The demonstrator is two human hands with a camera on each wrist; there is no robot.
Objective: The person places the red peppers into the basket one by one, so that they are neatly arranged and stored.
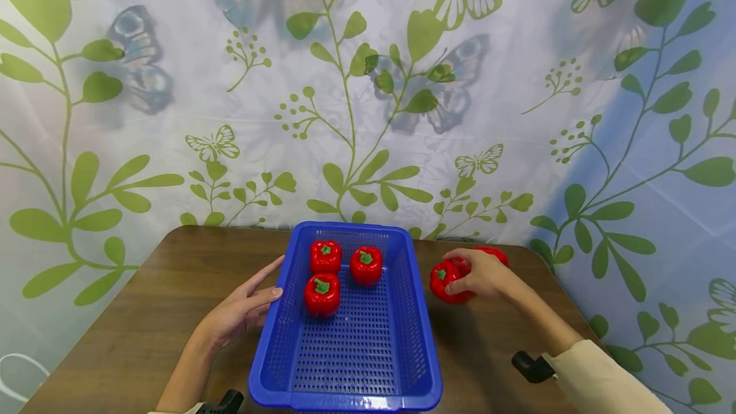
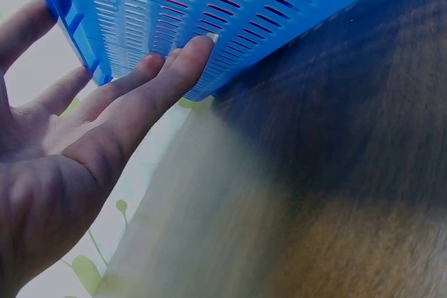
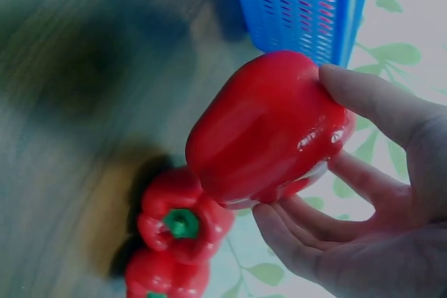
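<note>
Head | right grip (image 1: 482, 273) holds red pepper (image 1: 441, 285) | rear pepper (image 1: 496, 253) — partly hidden

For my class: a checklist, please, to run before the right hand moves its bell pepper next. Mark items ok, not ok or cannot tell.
1. Right hand holding its red bell pepper: ok, fingers around it.
2. Grip firmness: cannot tell.
3. Left hand touching the blue perforated basket: ok, at rim and wall.
4. Room inside: ok, bare floor nearer the person than the three bell peppers there.
5. Held pepper over basket: not ok, it is outside, to the right.
</note>
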